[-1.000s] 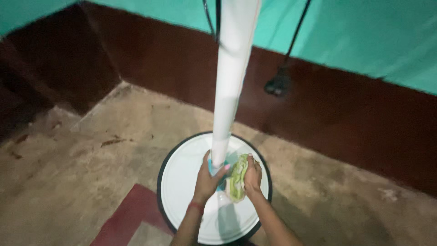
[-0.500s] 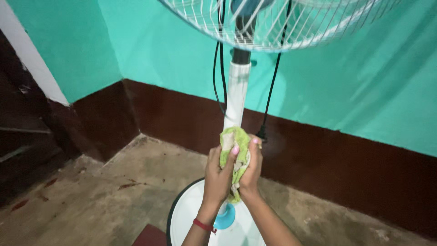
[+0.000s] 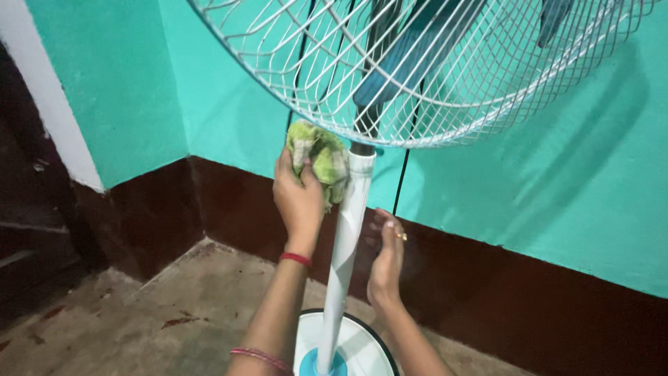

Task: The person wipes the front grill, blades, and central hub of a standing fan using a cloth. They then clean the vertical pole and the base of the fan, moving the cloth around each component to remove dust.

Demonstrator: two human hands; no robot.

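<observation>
Cloth held high on the fan pole, under the wire guard.
Head view: your left hand [image 3: 299,198] has its grip closed around the green cloth [image 3: 316,157], pressed on the top of the white pole [image 3: 346,230]. Your right hand [image 3: 387,257] is open, fingers spread, just beside the pole, lower down.

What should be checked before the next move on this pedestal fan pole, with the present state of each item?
1. Green cloth gripped in left hand: ok.
2. Cloth against the top of the white pole, just under the grille: ok.
3. Right hand steadying the pole: not ok, it is open beside the pole, not touching.
4. Fingers outside the grille: ok.
5. Blades at rest: cannot tell.
6. Round base flat on the floor: ok as far as visible.
</observation>
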